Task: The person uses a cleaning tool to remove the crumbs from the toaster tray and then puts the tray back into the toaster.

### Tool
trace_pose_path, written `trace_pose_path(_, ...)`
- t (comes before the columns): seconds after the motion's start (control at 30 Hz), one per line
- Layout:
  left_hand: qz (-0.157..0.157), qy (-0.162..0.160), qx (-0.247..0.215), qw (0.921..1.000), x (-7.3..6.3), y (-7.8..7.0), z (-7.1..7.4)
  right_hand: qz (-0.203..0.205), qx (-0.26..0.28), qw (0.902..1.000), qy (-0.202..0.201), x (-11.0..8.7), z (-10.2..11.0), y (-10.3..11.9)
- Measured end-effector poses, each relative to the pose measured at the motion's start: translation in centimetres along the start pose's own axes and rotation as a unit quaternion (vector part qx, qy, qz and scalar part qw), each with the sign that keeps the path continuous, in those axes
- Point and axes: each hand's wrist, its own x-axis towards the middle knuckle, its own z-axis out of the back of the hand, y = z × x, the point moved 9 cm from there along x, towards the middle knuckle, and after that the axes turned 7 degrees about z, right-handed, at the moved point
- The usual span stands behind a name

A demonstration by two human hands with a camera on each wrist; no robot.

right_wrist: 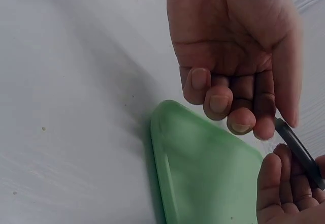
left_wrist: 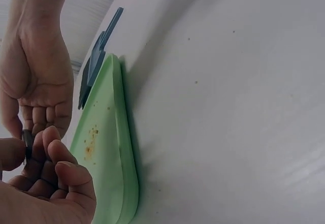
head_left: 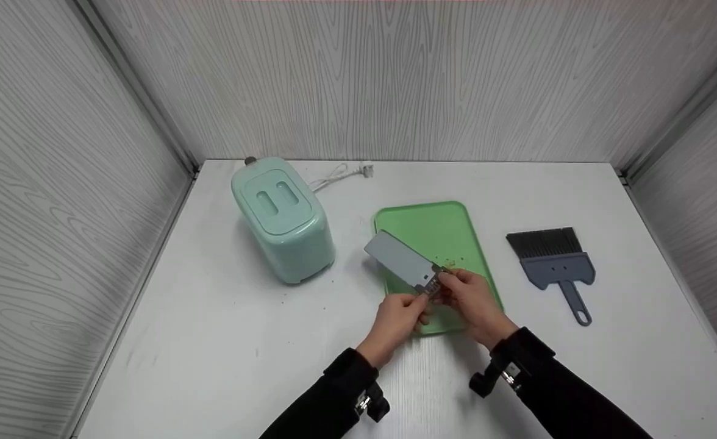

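Both hands pinch the near, dark end of a flat grey plate point(head_left: 400, 258), which looks like a toaster crumb tray. My left hand point(head_left: 397, 318) has thumb and fingers on its left corner, and my right hand point(head_left: 475, 306) grips the right corner. The plate slants up and left over a green tray point(head_left: 425, 222), its far end reaching past the tray's left edge. Brown crumbs point(left_wrist: 90, 145) lie on the green surface beneath. From the right wrist view, only the plate's thin dark edge point(right_wrist: 298, 150) shows between the two hands.
A mint-green toaster point(head_left: 285, 225) with a lid on top stands at the left, its white cord and plug point(head_left: 367, 171) behind it. At the right lies a blue-grey hand brush point(head_left: 558, 268) with dark bristles. Small crumbs dot the white table; wood-grain panels border it.
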Motion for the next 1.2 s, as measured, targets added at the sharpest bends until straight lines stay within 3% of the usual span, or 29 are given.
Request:
trace_pose_path(0.13,-0.016,-0.006,0.04,0.9991,-0.4,-1.0,1.8,0.003,0.002,1.0,0.006,0.1,0.4,0.4)
trace_pose_path(0.27,-0.039,-0.015,0.067,0.9969,-1.0,-3.0,4.5,-0.003,0.008,0.9999,0.009,0.1,0.8,0.5)
trace_pose_path(0.4,-0.085,-0.04,0.076,0.9927,-2.1,-6.1,8.1,-0.016,0.023,0.9996,0.01,0.0,1.0,0.3)
trace_pose_path(0.5,-0.14,-0.077,0.082,0.9837,-3.0,-9.2,11.1,-0.024,0.033,0.9991,0.007,-0.2,1.1,0.2)
trace_pose_path(0.6,-0.198,-0.136,0.098,0.9658,-3.9,-12.0,14.6,-0.03,0.04,0.9987,0.003,-0.4,1.2,-0.1)
trace_pose_path(0.73,-0.262,-0.245,0.13,0.9244,-4.8,-14.5,19.7,-0.031,0.048,0.9983,0.009,-0.6,1.0,-0.3)
trace_pose_path(0.8,-0.273,-0.297,0.149,0.9029,-5.0,-15.0,22.0,-0.029,0.052,0.9981,0.017,-0.7,0.7,-0.3)
trace_pose_path(0.87,-0.263,-0.333,0.165,0.8904,-4.9,-14.8,24.1,-0.031,0.06,0.9975,0.019,-0.9,0.5,-0.4)
trace_pose_path(0.9,-0.25,-0.343,0.172,0.889,-4.6,-14.5,24.9,-0.033,0.063,0.9972,0.02,-0.9,0.3,-0.5)
trace_pose_path(0.97,-0.211,-0.351,0.18,0.8943,-3.8,-13.7,26.3,-0.039,0.065,0.9969,0.022,-1.0,0.0,-0.7)
trace_pose_path(1.07,-0.141,-0.338,0.177,0.9137,-2.3,-12.0,27.5,-0.047,0.066,0.9964,0.021,-1.1,-0.4,-1.0)
trace_pose_path(1.2,-0.068,-0.295,0.151,0.9411,-0.4,-9.9,27.9,-0.053,0.068,0.9959,0.028,-1.3,-1.2,-1.3)
